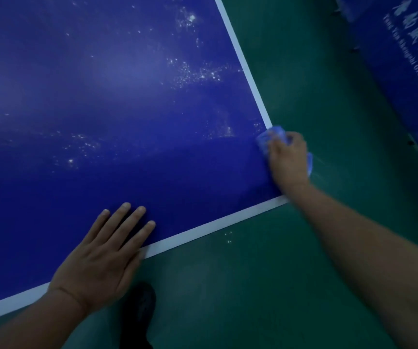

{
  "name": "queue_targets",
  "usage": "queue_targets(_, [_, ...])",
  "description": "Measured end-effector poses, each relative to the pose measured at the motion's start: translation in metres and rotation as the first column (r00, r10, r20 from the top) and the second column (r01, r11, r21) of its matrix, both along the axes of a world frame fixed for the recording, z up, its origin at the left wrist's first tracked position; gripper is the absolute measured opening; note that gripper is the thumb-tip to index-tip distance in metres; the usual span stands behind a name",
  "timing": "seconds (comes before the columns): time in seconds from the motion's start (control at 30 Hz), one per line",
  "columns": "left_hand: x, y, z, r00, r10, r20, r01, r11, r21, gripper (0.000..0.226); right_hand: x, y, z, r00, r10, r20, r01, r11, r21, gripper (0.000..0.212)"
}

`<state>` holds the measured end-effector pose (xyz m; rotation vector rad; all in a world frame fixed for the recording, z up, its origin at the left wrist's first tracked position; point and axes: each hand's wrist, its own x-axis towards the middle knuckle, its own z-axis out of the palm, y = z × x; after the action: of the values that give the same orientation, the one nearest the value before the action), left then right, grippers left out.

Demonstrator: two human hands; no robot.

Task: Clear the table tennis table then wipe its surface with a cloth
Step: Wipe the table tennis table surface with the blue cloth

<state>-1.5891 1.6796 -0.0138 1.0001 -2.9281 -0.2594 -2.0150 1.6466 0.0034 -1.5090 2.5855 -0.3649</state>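
The blue table tennis table point(102, 84) fills the left and middle of the head view, edged with a white line. Pale speckled smears lie across its surface. My left hand point(99, 258) rests flat on the table near its front edge, fingers straight and spread. My right hand point(288, 157) grips a bunched light-blue cloth point(264, 139) at the table's right edge, close to the near right corner. Most of the cloth is hidden under that hand; a bit shows past the table edge.
Green floor point(291, 260) lies beyond the table's front and right edges. A blue barrier board point(404, 59) with white lettering stands at the upper right. A dark shoe point(140, 311) shows on the floor below the front edge.
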Motion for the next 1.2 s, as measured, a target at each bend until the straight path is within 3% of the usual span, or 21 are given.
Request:
queue_targets(0.03, [0.0, 0.0, 0.001, 1.0, 0.003, 0.007, -0.003, 1.0, 0.008, 0.056, -0.026, -0.002, 0.01, 0.977, -0.183, 0.111, 0.167, 0.977, 0.136, 0.035])
queue_targets(0.07, [0.0, 0.0, 0.002, 1.0, 0.006, 0.007, -0.007, 1.0, 0.012, 0.055, -0.054, -0.002, 0.013, 0.933, -0.333, 0.137, 0.308, 0.935, 0.173, 0.035])
queue_targets(0.13, [0.0, 0.0, 0.002, 1.0, 0.004, 0.002, -0.004, 1.0, 0.013, 0.055, -0.066, 0.003, 0.023, 0.908, -0.412, 0.071, 0.406, 0.91, 0.088, 0.038])
queue_targets(0.23, [0.002, 0.0, 0.001, 1.0, 0.006, -0.009, -0.006, 1.0, 0.011, 0.055, -0.012, 0.004, 0.031, 0.965, -0.231, -0.124, 0.207, 0.962, -0.177, 0.028])
queue_targets(0.27, [0.002, 0.0, 0.001, 1.0, 0.006, -0.013, -0.006, 1.0, 0.014, 0.055, 0.017, 0.007, 0.029, 0.984, -0.168, -0.056, 0.151, 0.961, -0.232, 0.019])
queue_targets(0.37, [0.001, 0.0, 0.0, 1.0, 0.009, -0.021, -0.009, 1.0, 0.01, 0.055, 0.085, 0.03, -0.003, 0.956, 0.279, -0.09, -0.288, 0.95, -0.118, 0.011])
queue_targets(0.4, [0.0, 0.0, 0.001, 1.0, 0.012, -0.023, -0.012, 1.0, 0.009, 0.055, 0.086, 0.032, -0.012, 0.935, 0.337, -0.113, -0.341, 0.94, -0.016, 0.013])
queue_targets(0.47, [0.001, -0.001, 0.0, 1.0, 0.012, -0.027, -0.012, 1.0, 0.014, 0.055, 0.045, 0.025, -0.017, 0.944, 0.231, -0.235, -0.227, 0.973, 0.045, 0.014])
queue_targets(0.53, [0.002, 0.0, 0.001, 1.0, 0.017, -0.024, -0.016, 1.0, 0.009, 0.055, -0.009, 0.02, 0.003, 0.973, -0.018, -0.229, 0.072, 0.971, 0.228, 0.023])
queue_targets(0.57, [0.001, 0.0, 0.001, 0.999, 0.022, -0.024, -0.021, 1.0, 0.011, 0.055, -0.035, 0.021, 0.015, 0.97, -0.173, -0.171, 0.212, 0.946, 0.244, 0.028])
queue_targets(0.63, [0.001, -0.001, 0.002, 0.999, 0.029, -0.036, -0.029, 1.0, 0.012, 0.055, -0.06, 0.025, 0.032, 0.912, -0.388, -0.131, 0.402, 0.91, 0.102, 0.034])
queue_targets(0.7, [0.001, -0.001, 0.002, 0.998, 0.03, -0.049, -0.029, 1.0, 0.01, 0.055, -0.038, 0.025, 0.037, 0.904, -0.425, 0.045, 0.428, 0.897, -0.116, 0.034])
queue_targets(0.77, [0.003, 0.0, 0.003, 0.996, 0.051, -0.071, -0.05, 0.998, 0.026, 0.056, 0.01, 0.02, 0.034, 0.949, -0.314, 0.001, 0.306, 0.924, -0.228, 0.031])
queue_targets(0.83, [0.003, -0.002, 0.004, 0.99, 0.069, -0.12, -0.063, 0.996, 0.059, 0.057, 0.065, 0.02, 0.021, 0.978, -0.206, 0.021, 0.206, 0.963, -0.176, 0.024])
queue_targets(0.9, [0.008, -0.001, 0.008, 0.974, 0.092, -0.208, -0.072, 0.992, 0.102, 0.056, 0.12, 0.027, 0.0, 0.983, -0.164, 0.078, 0.174, 0.973, -0.151, 0.031])
queue_targets(0.93, [0.011, 0.0, 0.01, 0.96, 0.113, -0.255, -0.083, 0.988, 0.127, 0.056, 0.149, 0.029, -0.007, 0.991, -0.131, 0.033, 0.135, 0.981, -0.141, 0.035])
queue_targets(1.0, [0.026, 0.006, 0.016, 0.93, 0.19, -0.315, -0.144, 0.976, 0.165, 0.055, 0.209, 0.037, -0.015, 0.977, 0.215, -0.003, -0.213, 0.967, -0.138, 0.038])
queue_targets(1.07, [0.052, 0.012, 0.019, 0.892, 0.306, -0.331, -0.256, 0.948, 0.187, 0.053, 0.225, 0.043, -0.018, 0.837, 0.535, -0.116, -0.546, 0.832, -0.104, 0.038])
queue_targets(1.1, [0.071, 0.014, 0.018, 0.874, 0.363, -0.322, -0.317, 0.929, 0.189, 0.054, 0.212, 0.036, -0.013, 0.858, 0.499, -0.12, -0.511, 0.852, -0.115, 0.037])
queue_targets(1.17, [0.116, 0.014, 0.011, 0.833, 0.467, -0.297, -0.429, 0.883, 0.189, 0.056, 0.168, 0.017, -0.005, 0.996, 0.075, -0.042, -0.081, 0.984, -0.156, 0.036])
queue_targets(1.2, [0.142, 0.012, 0.004, 0.811, 0.518, -0.271, -0.483, 0.855, 0.191, 0.056, 0.143, 0.009, -0.002, 0.985, -0.168, -0.023, 0.164, 0.978, -0.13, 0.039])
